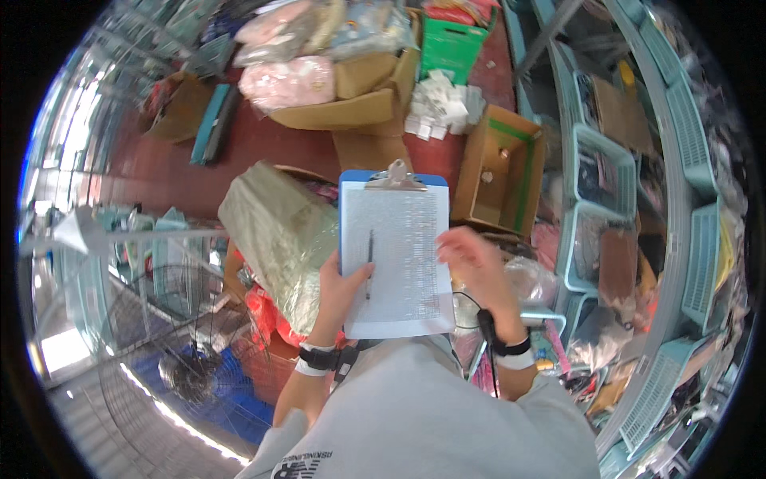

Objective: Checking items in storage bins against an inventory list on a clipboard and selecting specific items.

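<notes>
A blue clipboard (393, 177) with a metal clip carries sheets of paper (398, 257) bearing printed rows. My left hand (345, 287) grips its left edge, the thumb lying over the sheet and touching the lower part of a dark pen (370, 257) that lies lengthwise on the paper. At the clipboard's right edge is my right hand (473, 260), blurred, its fingers spread and partly curled; nothing shows in it, and whether it touches the board is unclear. Both wrists wear dark straps over white bands, and a black cable hangs from the right one.
Beyond the clipboard stand an open cardboard box (499, 173), a carton of plastic-wrapped goods (335, 117), a green crate (452, 48) and a pile of small white boxes (440, 105). Shelves with light-blue baskets (604, 170) line the right. A wire-guarded fan (191, 371) stands at lower left.
</notes>
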Demonstrator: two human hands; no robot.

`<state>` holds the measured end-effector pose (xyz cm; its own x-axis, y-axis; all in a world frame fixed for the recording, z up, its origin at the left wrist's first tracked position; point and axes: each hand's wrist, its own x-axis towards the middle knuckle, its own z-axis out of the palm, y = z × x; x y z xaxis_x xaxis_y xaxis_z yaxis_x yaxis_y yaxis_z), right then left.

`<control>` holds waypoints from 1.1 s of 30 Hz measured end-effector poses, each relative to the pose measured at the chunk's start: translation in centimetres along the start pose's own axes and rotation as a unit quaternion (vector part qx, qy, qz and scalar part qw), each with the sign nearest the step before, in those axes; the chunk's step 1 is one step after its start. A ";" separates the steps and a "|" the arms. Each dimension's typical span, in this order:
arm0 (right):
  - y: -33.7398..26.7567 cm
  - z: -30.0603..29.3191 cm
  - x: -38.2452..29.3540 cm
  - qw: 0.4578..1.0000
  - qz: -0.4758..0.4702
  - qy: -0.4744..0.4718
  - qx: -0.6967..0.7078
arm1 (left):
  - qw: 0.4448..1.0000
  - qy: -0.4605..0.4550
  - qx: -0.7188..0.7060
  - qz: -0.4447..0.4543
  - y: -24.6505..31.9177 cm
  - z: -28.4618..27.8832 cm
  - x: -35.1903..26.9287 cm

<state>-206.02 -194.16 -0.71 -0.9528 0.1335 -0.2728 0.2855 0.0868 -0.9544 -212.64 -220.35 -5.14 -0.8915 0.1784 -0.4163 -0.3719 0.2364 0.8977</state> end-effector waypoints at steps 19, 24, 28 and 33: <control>-8.8 22.3 -1.4 0.987 -0.087 -0.132 0.003 | 0.947 0.196 -0.201 0.153 0.8 -15.4 -15.3; -12.4 20.7 0.5 0.967 -0.097 -0.211 0.109 | 0.943 0.165 -0.275 0.093 1.3 -16.8 -16.3; -13.1 19.8 3.2 0.838 -0.002 -0.293 0.460 | 0.931 0.187 -0.302 0.087 1.8 -16.4 -16.0; -12.2 18.7 9.1 0.920 -0.135 -0.242 0.278 | 0.935 0.223 -0.269 0.065 4.5 -15.3 -15.1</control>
<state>-220.10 -212.42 6.20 -0.9544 -0.2848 0.0890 0.0631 -0.4842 -0.8727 -204.76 -236.64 7.39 -0.9124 -0.2727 -0.3052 -0.2226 -0.2951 0.9292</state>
